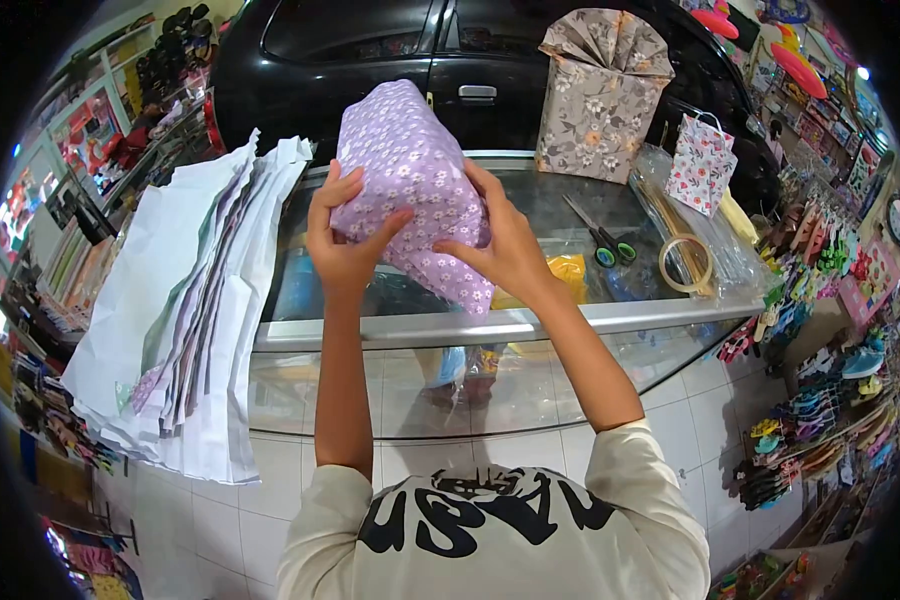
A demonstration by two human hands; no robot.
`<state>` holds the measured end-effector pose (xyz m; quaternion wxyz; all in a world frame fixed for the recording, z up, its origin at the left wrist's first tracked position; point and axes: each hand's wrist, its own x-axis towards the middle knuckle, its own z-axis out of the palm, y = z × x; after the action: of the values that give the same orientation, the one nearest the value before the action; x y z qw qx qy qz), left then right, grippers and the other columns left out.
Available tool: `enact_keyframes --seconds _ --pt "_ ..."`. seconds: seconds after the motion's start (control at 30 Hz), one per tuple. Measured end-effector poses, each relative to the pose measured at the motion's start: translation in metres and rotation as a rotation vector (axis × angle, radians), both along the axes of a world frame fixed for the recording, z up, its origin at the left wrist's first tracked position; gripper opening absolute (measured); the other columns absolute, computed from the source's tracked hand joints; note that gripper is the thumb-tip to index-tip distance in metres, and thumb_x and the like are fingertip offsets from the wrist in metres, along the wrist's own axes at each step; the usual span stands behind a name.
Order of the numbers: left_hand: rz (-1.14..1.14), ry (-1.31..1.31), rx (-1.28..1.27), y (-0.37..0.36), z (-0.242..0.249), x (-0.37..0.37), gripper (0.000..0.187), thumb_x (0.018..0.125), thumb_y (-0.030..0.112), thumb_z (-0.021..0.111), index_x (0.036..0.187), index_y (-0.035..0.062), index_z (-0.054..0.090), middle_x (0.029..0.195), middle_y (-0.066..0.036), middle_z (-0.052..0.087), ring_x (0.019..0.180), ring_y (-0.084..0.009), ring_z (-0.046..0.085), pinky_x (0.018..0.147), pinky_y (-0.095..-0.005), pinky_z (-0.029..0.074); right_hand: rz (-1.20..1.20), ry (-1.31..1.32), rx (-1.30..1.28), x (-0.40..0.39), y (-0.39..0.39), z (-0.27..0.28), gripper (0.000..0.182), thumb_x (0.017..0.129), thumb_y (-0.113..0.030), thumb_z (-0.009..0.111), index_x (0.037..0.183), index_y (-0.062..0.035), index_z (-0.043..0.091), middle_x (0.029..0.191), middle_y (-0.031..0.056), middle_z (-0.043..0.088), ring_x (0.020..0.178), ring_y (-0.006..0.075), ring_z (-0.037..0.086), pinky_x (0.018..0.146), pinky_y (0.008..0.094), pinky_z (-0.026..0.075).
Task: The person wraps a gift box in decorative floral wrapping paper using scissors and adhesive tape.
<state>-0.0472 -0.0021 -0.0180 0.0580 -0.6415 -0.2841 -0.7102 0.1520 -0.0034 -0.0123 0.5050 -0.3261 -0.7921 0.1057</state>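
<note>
A parcel in purple flowered paper [405,165] is held up above the glass counter, its lower end tapering to a folded point. My left hand [348,225] grips its left side, thumb across the front. On the right side, my right hand [500,235] holds it with the thumb on the lower front and the fingers round the edge. The fingertips behind the parcel are hidden. Scissors with green and black handles [610,248] lie open on the glass to the right, near a roll of tape [686,263].
Layered sheets of wrapping paper [190,290] hang over the counter's left end. A grey flowered package [600,110] stands at the back right, beside a small flowered bag [703,165] and plastic wrap. The counter's metal edge [420,328] runs in front; a black car stands behind.
</note>
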Motion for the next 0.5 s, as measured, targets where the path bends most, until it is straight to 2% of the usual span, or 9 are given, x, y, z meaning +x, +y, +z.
enact_keyframes --seconds 0.07,0.17,0.2,0.23,0.33,0.37,0.47,0.5 --pt "0.010 -0.080 -0.044 -0.008 -0.005 -0.007 0.055 0.054 0.006 0.088 0.098 0.0036 0.055 0.113 -0.014 0.060 0.125 -0.0385 0.043 0.101 -0.0461 0.037 0.016 -0.075 0.114 -0.006 0.003 0.005 0.084 0.065 -0.029 0.082 0.133 -0.0068 0.038 0.128 0.0197 0.050 0.117 0.0358 0.050 0.097 0.0407 0.040" --pt "0.055 -0.168 -0.169 -0.022 -0.014 -0.017 0.061 0.054 0.008 0.089 0.103 0.0032 0.052 0.111 -0.015 0.058 0.117 -0.0309 0.050 0.098 -0.0390 0.039 -0.036 -0.129 0.112 -0.024 0.002 0.013 0.078 0.065 -0.032 0.081 0.129 -0.0088 0.044 0.128 0.0164 0.050 0.118 0.0366 0.048 0.098 0.0409 0.038" --pt "0.067 -0.196 -0.211 -0.027 -0.017 -0.020 0.062 0.055 0.009 0.089 0.104 0.0031 0.051 0.111 -0.015 0.058 0.115 -0.0284 0.052 0.097 -0.0366 0.039 -0.016 -0.148 0.156 -0.028 0.002 0.012 0.077 0.065 -0.029 0.080 0.129 -0.0095 0.043 0.128 0.0156 0.050 0.118 0.0360 0.048 0.098 0.0407 0.038" --pt "0.164 -0.138 -0.208 -0.035 -0.016 -0.024 0.065 0.056 0.012 0.089 0.108 0.0020 0.050 0.108 -0.013 0.057 0.103 -0.0224 0.055 0.092 -0.0322 0.042 0.003 -0.167 0.201 -0.030 0.002 0.012 0.076 0.065 -0.027 0.080 0.129 -0.0101 0.043 0.128 0.0148 0.051 0.118 0.0354 0.048 0.098 0.0406 0.038" --pt "0.166 -0.187 -0.327 -0.047 -0.025 -0.036 0.069 0.057 0.014 0.089 0.112 0.0006 0.049 0.102 -0.011 0.057 0.096 -0.0199 0.055 0.085 -0.0307 0.046 0.065 -0.278 0.307 -0.036 0.005 0.017 0.074 0.065 -0.021 0.079 0.129 -0.0116 0.044 0.128 0.0126 0.051 0.116 0.0329 0.049 0.098 0.0416 0.038" --pt "0.286 -0.066 -0.306 -0.054 -0.026 -0.037 0.076 0.058 0.018 0.088 0.121 0.0032 0.047 0.101 -0.011 0.053 0.094 -0.0199 0.055 0.078 -0.0292 0.049 0.086 -0.320 0.332 -0.037 0.004 0.019 0.074 0.064 -0.018 0.078 0.130 -0.0120 0.044 0.128 0.0119 0.051 0.116 0.0319 0.050 0.098 0.0421 0.038" --pt "0.303 0.047 -0.359 -0.052 -0.039 -0.012 0.083 0.058 0.023 0.087 0.128 0.0086 0.044 0.105 -0.013 0.049 0.095 -0.0217 0.055 0.073 -0.0285 0.051 0.163 -0.551 0.357 -0.033 0.007 0.027 0.077 0.063 -0.016 0.078 0.131 -0.0143 0.042 0.127 0.0111 0.052 0.117 0.0323 0.049 0.099 0.0448 0.037" --pt "0.281 -0.019 -0.395 -0.052 -0.041 -0.008 0.088 0.057 0.029 0.086 0.131 0.0130 0.042 0.110 -0.014 0.045 0.100 -0.0267 0.052 0.083 -0.0357 0.049 0.143 -0.601 0.284 -0.027 0.011 0.025 0.080 0.066 -0.015 0.076 0.136 -0.0164 0.037 0.131 0.0146 0.047 0.124 0.0350 0.042 0.102 0.0419 0.035"
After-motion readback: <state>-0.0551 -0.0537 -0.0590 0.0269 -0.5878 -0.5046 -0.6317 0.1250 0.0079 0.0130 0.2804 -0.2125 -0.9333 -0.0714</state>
